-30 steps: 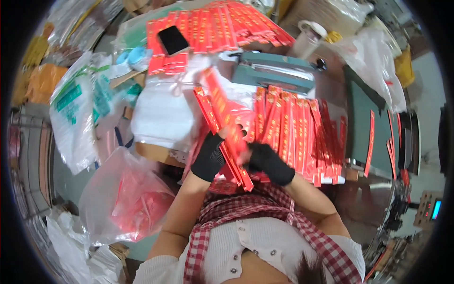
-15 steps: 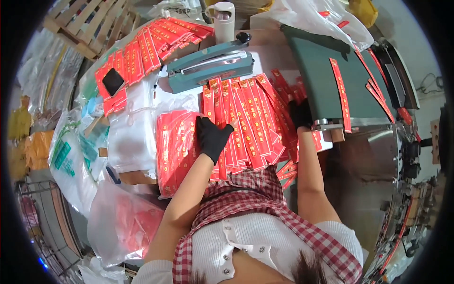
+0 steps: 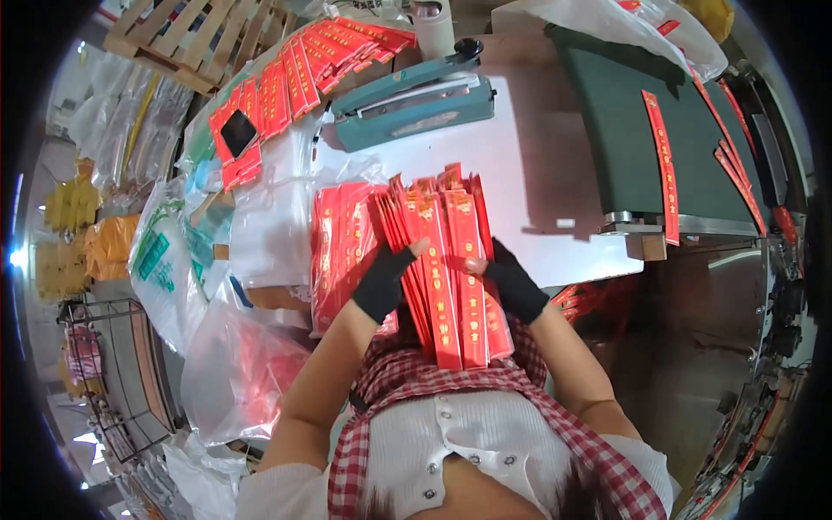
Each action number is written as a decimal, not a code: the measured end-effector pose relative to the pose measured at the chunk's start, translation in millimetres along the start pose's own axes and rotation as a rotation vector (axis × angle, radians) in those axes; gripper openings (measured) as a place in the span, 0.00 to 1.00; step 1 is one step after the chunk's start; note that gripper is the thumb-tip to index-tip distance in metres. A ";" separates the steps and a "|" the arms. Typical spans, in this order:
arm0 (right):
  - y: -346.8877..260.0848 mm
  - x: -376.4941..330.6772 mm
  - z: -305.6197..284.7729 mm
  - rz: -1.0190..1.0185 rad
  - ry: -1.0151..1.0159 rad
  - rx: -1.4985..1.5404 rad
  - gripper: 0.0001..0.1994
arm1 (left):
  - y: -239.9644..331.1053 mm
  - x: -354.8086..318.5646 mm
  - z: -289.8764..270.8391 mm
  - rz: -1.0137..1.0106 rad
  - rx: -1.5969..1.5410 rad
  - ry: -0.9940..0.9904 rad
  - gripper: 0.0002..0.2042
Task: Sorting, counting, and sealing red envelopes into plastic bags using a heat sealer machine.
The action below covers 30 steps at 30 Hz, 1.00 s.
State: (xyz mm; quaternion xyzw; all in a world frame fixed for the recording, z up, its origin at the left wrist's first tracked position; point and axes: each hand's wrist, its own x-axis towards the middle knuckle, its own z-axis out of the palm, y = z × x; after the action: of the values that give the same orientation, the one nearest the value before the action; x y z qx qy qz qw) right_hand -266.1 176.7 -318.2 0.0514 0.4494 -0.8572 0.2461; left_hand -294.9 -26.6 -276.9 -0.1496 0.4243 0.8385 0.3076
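Observation:
Both my hands, in black fingerless gloves, press on a bundle of long red packets with gold print (image 3: 446,277) from its two sides. My left hand (image 3: 386,282) grips the left side, its thumb on the front. From the right, my right hand (image 3: 511,282) closes round the other side, thumb also in front; the fingers behind are hidden. The bundle stands tilted at the table's near edge, over my checked apron. Just left of it lies a clear bag of red packets (image 3: 334,251), partly behind my left hand.
Beyond the bundle stands a green hand sealer (image 3: 412,108) on the white table (image 3: 555,186). Fanned red packets (image 3: 299,78) and a phone (image 3: 239,133) lie at the far left. A green conveyor belt (image 3: 624,113) with loose packets is at the right; a plastic bag (image 3: 234,373) hangs lower left.
The spread packets have been gathered into one bundle between my hands and drawn nearer. My right hand has come left from beside the conveyor. The view has shifted slightly.

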 end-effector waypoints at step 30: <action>-110.0 45.4 70.8 -0.574 -0.201 -0.305 0.74 | 76.6 4.3 48.2 0.834 0.389 -0.333 0.64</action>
State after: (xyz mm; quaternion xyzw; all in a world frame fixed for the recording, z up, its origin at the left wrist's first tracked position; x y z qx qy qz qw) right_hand -347.9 155.6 -208.5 -0.1992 0.5420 -0.8153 0.0428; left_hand -346.9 -20.7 -203.0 0.2294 0.5419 0.8079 0.0314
